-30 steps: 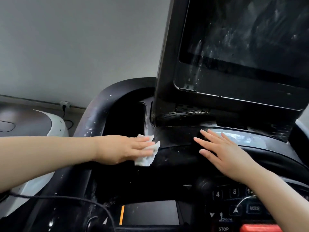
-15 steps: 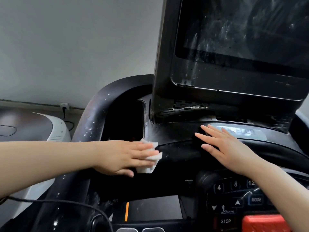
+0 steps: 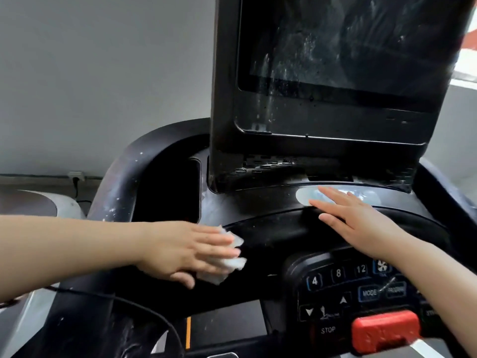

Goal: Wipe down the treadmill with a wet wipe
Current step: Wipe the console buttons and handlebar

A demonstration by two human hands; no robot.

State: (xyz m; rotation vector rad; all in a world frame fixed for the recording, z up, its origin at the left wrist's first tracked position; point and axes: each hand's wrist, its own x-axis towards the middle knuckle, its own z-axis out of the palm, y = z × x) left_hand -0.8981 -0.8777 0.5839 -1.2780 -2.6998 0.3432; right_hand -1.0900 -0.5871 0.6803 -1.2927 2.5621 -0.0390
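White wet wipe: crumpled, pressed flat against the black console of the treadmill, toward its left edge, just below the screen's lower left corner. Most of it lies under the fingers; only the right fringe shows. Judged to sit there because this dusty curved ledge is the stretch being cleaned.

Left hand: palm down, fingers extended and close together, pointing right, bearing on the wipe. Thumb tucked low on the near side; whether it pinches the wipe cannot be told. Forearm comes in level from the left edge of view. A flat palm suits sweeping a broad surface.

Right hand: palm down, fingers straight and slightly spread, resting on the console's upper rim, fingertips over a pale glossy oval patch. Holds nothing. Probably a brace for the reach. Well apart from the left hand.

Screen: upright above the console, streaked and speckled; appears not yet cleaned.

Button panel: near right corner, numbered keys, MODE and STOP labels, a red stop tab; untouched by either hand.

Left handrail: spotted with white flecks, apparently awaiting a pass.

Black cable: trails across the lower left.
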